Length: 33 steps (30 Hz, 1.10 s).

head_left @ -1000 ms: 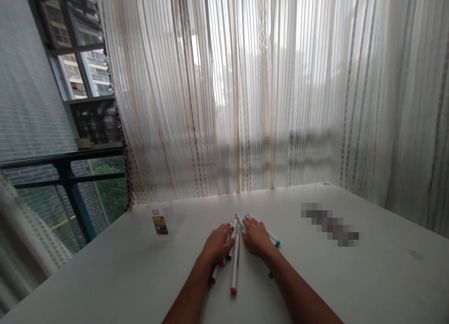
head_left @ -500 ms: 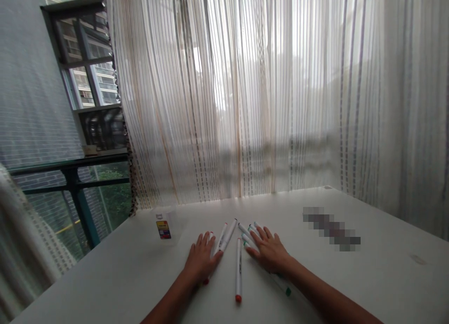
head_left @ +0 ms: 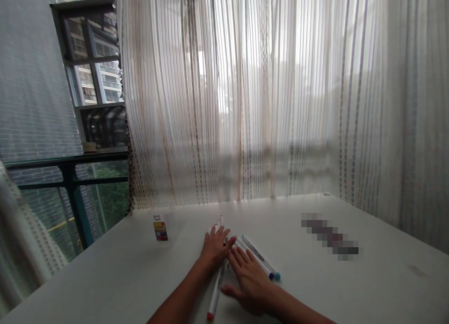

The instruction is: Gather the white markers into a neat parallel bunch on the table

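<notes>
Several white marker pens with coloured caps lie on a white table (head_left: 351, 286). My left hand (head_left: 214, 249) lies flat on some of them, fingers stretched out and slightly apart. A red-capped marker (head_left: 214, 296) runs out from under it towards me. My right hand (head_left: 249, 282) rests flat just behind and right of the left one, fingers extended and touching the pens. Two markers with blue and teal caps (head_left: 261, 263) lie uncovered to the right of my fingers. More pen tips (head_left: 220, 220) stick out beyond my left fingertips.
A small clear container with a yellow and red label (head_left: 160, 228) stands at the table's far left. Striped sheer curtains (head_left: 263, 94) hang along the far and right edges. A window with a dark railing (head_left: 70, 174) is at left. A blurred patch (head_left: 329, 237) lies right.
Both hands moved together again after spreading apart. The right hand pulled back towards me and left. The markers were pushed into a tighter bunch, and two rolled clear on the right.
</notes>
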Available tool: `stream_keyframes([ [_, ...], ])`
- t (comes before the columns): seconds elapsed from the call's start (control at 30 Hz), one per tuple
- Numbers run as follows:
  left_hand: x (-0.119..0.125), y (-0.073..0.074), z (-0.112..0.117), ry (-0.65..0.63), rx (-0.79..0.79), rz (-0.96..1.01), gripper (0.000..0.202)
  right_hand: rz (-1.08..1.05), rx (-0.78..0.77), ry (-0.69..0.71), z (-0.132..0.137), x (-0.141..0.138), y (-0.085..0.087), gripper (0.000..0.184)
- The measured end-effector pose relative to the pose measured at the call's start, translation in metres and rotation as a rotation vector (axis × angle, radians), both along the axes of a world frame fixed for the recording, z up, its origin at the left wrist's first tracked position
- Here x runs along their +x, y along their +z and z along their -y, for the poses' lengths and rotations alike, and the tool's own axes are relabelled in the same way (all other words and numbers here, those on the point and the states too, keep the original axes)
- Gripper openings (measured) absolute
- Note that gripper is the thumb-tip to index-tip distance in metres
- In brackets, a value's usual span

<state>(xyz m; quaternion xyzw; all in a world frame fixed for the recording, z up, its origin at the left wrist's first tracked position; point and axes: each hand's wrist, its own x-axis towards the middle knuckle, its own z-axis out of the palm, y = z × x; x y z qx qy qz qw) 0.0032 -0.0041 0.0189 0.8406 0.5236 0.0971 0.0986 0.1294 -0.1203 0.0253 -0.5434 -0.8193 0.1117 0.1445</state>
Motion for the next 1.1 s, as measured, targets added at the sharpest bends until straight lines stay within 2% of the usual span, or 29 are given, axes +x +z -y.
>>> stream_keyframes([
  [0.2, -0.005, 0.001, 0.015, -0.085, -0.027, -0.022, 0.054, -0.012, 0.071, -0.162, -0.024, 0.002, -0.004, 0.071],
  [0.4, -0.018, -0.001, 0.059, -0.14, -0.038, -0.012, 0.064, 0.059, 0.086, -0.279, -0.052, 0.019, -0.012, 0.066],
  [0.53, -0.012, -0.003, 0.089, -0.176, -0.031, 0.026, 0.075, 0.041, 0.061, -0.269, -0.071, 0.015, -0.008, 0.063],
  [0.6, -0.009, -0.01, 0.094, -0.159, -0.017, 0.062, 0.08, 0.028, 0.046, -0.197, -0.079, 0.009, -0.006, 0.056],
  [0.73, -0.011, -0.025, 0.084, -0.003, 0.066, 0.248, 0.071, -0.012, 0.022, -0.016, -0.081, -0.001, -0.005, 0.047],
  [0.9, -0.016, -0.03, 0.056, 0.044, 0.155, 0.494, 0.059, -0.075, 0.051, 0.066, -0.057, -0.005, -0.006, 0.046],
  [0.97, -0.015, -0.029, 0.043, 0.039, 0.153, 0.485, 0.058, -0.062, 0.099, 0.081, -0.045, -0.004, -0.009, 0.049],
  [1.1, -0.008, -0.02, 0.015, -0.024, 0.162, 0.293, 0.053, -0.015, 0.141, 0.084, -0.021, 0.008, -0.014, 0.068],
])
